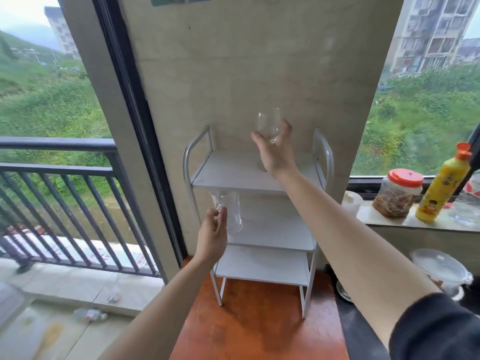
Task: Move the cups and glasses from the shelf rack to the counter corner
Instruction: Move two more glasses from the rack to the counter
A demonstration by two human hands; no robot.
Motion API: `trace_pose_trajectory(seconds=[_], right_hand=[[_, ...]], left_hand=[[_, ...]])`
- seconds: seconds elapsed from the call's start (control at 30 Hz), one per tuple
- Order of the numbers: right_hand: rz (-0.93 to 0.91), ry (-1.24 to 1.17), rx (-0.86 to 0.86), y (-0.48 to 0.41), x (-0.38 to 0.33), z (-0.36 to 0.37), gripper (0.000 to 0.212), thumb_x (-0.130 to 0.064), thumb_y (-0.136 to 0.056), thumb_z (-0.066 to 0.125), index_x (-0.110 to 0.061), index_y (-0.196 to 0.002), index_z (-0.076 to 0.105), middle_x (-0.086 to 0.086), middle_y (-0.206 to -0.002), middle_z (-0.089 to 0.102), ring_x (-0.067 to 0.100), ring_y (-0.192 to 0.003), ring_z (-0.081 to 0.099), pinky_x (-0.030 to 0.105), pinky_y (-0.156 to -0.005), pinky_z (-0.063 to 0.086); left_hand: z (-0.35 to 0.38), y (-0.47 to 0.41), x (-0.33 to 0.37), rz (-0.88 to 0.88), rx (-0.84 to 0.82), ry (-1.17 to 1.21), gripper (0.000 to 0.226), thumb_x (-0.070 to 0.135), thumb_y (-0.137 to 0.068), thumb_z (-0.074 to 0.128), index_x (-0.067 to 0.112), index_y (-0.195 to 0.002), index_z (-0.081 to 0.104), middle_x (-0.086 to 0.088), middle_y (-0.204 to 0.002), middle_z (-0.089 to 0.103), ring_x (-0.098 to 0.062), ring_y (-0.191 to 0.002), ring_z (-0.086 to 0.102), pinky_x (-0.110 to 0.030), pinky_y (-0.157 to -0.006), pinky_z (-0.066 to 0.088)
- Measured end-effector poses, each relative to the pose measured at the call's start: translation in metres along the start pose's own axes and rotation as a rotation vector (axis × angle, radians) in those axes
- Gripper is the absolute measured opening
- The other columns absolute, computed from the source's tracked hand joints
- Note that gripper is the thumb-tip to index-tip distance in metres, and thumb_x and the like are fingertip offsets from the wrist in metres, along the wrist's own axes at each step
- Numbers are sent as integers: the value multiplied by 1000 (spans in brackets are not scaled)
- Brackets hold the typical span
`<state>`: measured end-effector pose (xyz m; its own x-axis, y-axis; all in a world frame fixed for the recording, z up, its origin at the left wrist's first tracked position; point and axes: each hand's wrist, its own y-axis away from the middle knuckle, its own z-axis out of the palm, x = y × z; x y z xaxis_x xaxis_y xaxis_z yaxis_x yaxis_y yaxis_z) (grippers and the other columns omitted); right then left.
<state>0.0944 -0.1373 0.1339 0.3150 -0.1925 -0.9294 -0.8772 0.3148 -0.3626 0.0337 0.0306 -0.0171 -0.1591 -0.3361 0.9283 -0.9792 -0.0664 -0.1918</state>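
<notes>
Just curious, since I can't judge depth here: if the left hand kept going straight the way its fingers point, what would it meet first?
The left hand would meet the clear glass mug on the rack's middle shelf; its fingertips seem already at the mug's handle, though whether they touch it is unclear.

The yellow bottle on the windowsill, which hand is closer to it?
Right. The right hand holds a glass above the rack's top shelf, left of the yellow bottle. The left hand is farther left, at the glass mug.

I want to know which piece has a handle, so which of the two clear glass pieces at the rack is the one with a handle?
The glass mug on the middle shelf, by the left hand, which is at its handle. The stemmed glass in the right hand, above the top shelf, has none.
</notes>
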Motion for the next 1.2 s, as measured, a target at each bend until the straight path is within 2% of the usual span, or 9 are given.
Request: trace_pose_trajectory(seconds=[0.13, 0.2, 0.27, 0.4, 0.53, 0.7, 0.83, 1.0, 1.2], right_hand=[[-21, -75, 7, 53, -13, -16, 74, -42, -86, 61, -39, -150, 24, -12, -115, 56, 23, -104, 65, 48, -87, 54], [-73, -92, 44, 85, -15, -28, 72, -41, -86, 58, -34, -150, 25, -9, -125, 53, 24, -105, 62, 44, -93, 53], [-146, -75, 93, 120, -12, -42, 72, -40, -86, 56, -27, -150, 25, 0, -134, 50, 23, -100, 59, 38, -83, 53], [-154, -28, 164, 189, 17, -74, 70, -36, -84, 57, -22, -147, 28, 9, -108, 55, 25, -90, 55, 37, -74, 51], [32, 13, 174, 249, 73, -111, 65, -26, -87, 58, -27, -145, 28, 9, -107, 54, 24, -94, 58, 40, -79, 48], [171, 55, 312, 317, 116, -172, 60, -17, -83, 58, -66, -114, 41, 20, -123, 54, 24, -94, 57, 37, -77, 50], [227, 59, 453, 358, 126, -239, 60, -16, -80, 61, -46, -127, 39, 16, -112, 55, 21, -89, 52, 40, -79, 44], [191, 132, 643, 422, 113, -336, 61, -25, -78, 63, -59, -122, 40, -7, -107, 56, 6, -94, 57, 22, -82, 48], [198, 204, 833, 536, 81, -481, 58, -28, -76, 66, -48, -123, 39, 0, -106, 59, 14, -95, 62, 38, -88, 52]], left_hand=[[8, 24, 6, -32, 14, 196, 43, 56, -95, 43, 15, -90, 55, -2, -74, 49, -19, -72, 49, -44, -72, 49], [13, 37, 5, -36, 23, 262, 35, 46, -101, 46, 17, -83, 52, -2, -71, 45, -18, -69, 45, -40, -71, 43], [19, 54, 2, -15, 27, 278, 34, 44, -102, 46, 23, -75, 50, -2, -69, 42, -17, -67, 42, -33, -69, 41], [36, 96, -5, 41, 27, 335, 42, 46, -102, 47, 16, -72, 45, -1, -68, 36, -15, -66, 36, -15, -62, 39], [59, 143, -13, 29, -59, 367, 41, 53, -100, 43, 22, -74, 51, 13, -64, 40, -7, -60, 37, -17, -58, 39], [101, 214, -17, -11, -245, 347, 40, 39, -104, 42, 10, -77, 49, 9, -67, 40, -4, -64, 37, -14, -62, 38], [140, 262, -2, 9, -464, 317, 38, 37, -101, 45, 8, -76, 49, 11, -67, 40, -3, -65, 38, -16, -63, 37], [201, 330, 30, 96, -688, 230, 41, 39, -103, 47, 9, -74, 52, 0, -67, 45, -8, -66, 42, -33, -62, 39], [299, 453, 93, 195, -836, 206, 46, 47, -96, 49, 14, -65, 37, 12, -63, 32, -6, -61, 31, -29, -59, 30]])
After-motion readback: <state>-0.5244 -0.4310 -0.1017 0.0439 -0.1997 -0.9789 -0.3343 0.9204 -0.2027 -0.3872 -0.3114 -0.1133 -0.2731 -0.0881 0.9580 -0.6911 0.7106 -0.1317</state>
